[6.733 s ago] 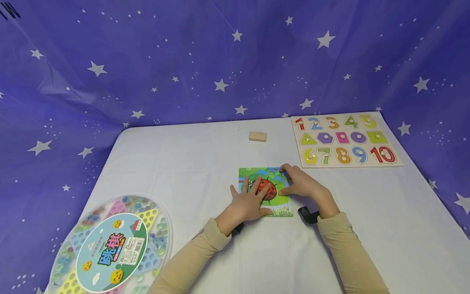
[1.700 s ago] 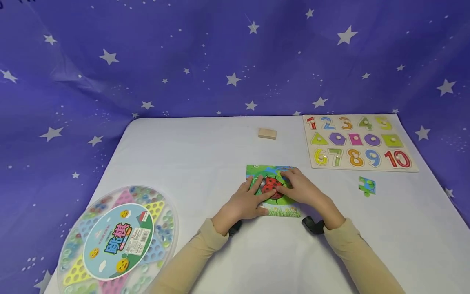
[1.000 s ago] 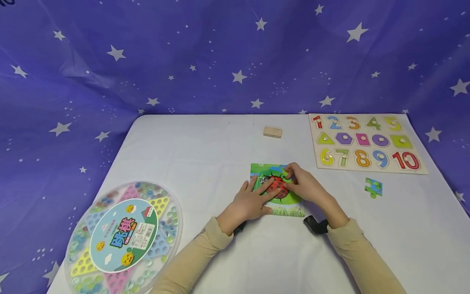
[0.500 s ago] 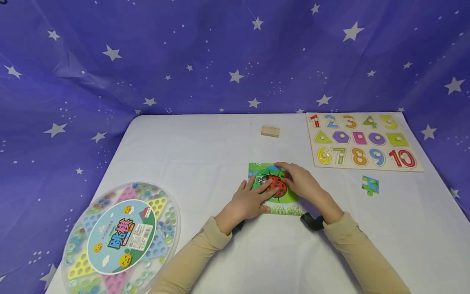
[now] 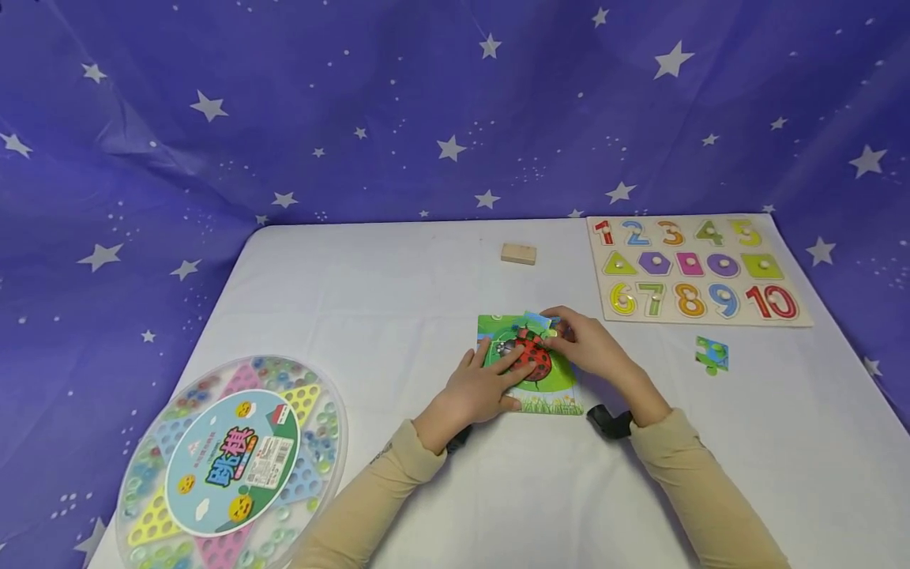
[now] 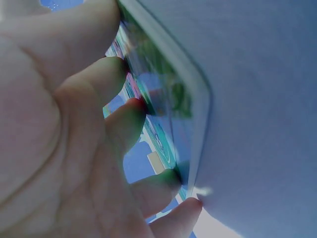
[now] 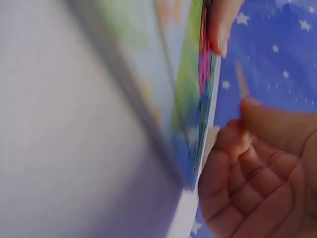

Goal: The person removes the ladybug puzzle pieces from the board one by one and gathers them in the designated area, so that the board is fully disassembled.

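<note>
A square jigsaw puzzle (image 5: 550,405) with a ladybug picture lies on the white table. My left hand (image 5: 479,389) rests on its left side, fingers spread straight over the picture; the left wrist view shows the fingertips on the board's face and edge. Over the upper right part, my right hand (image 5: 593,346) pinches a puzzle piece (image 7: 241,79) between thumb and forefinger. In the right wrist view that piece stands off the board, seen almost edge-on. Another puzzle piece (image 5: 712,356), blue and green, lies loose to the right of the board.
A wooden number-and-shape board (image 5: 700,276) lies at the back right. Behind the puzzle is a small wooden block (image 5: 519,254). At the front left sits a round Chinese checkers box (image 5: 235,466) with marbles. A purple star-printed cloth (image 5: 398,118) hangs behind the table.
Since the oldest frame, a loose piece has appeared on the table right of the puzzle. My right hand has now lifted another piece at the upper right; my left hand stays on the board.
</note>
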Tool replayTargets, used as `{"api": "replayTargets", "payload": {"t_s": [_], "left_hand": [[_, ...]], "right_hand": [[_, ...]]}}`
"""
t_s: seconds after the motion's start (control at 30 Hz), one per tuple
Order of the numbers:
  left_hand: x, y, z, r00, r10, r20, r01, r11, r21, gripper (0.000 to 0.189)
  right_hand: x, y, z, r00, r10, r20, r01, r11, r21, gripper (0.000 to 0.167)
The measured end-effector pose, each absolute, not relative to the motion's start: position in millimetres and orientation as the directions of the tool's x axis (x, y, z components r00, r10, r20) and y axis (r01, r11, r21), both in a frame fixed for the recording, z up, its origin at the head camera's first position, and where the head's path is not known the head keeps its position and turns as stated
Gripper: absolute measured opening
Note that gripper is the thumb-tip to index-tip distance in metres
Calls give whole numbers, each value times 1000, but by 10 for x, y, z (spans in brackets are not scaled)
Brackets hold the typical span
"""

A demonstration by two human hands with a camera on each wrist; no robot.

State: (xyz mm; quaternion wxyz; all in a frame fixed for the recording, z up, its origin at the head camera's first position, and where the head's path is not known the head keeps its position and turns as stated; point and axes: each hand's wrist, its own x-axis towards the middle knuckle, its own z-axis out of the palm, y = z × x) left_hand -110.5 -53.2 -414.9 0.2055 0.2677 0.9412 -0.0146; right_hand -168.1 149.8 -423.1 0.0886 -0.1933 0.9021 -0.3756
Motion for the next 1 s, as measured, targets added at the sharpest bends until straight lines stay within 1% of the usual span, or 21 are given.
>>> {"api": "replayTargets", "payload": {"t_s": [0.13, 0.23, 0.33, 0.53, 0.73, 0.87, 1.0], "left_hand": [[-1097, -530, -4152, -774, 496, -394, 503, 859, 95, 63], [-1086, -533, -4142, -771, 500, -395, 503, 858, 104, 63], [-1076, -543, -4117, -768, 506, -392, 505, 856, 115, 62], [-1070, -557, -4104, -773, 511, -377, 502, 855, 131, 61], [-1071, -550, -4119, -771, 518, -370, 504, 852, 144, 62], [-1074, -550, -4119, -768, 524, -368, 507, 849, 150, 62], [-1079, -556, -4119, -768, 526, -364, 507, 848, 154, 61]], "right_hand": [[-1691, 1654, -4212, -918, -396, -16, -226, 558, -799, 41], [-1682, 1806, -4188, -924, -382, -20, -194, 513, -836, 43], [-1655, 1989, -4162, -934, -355, -29, -164, 503, -849, 45], [-1518, 2410, -4102, -954, -295, -62, -118, 556, -823, 45], [-1354, 2852, -4192, -965, -235, -116, -67, 650, -757, 44], [-1285, 2986, -4225, -967, -209, -146, -37, 680, -732, 45], [-1278, 3021, -4257, -963, -218, -157, -39, 691, -722, 46]]}}
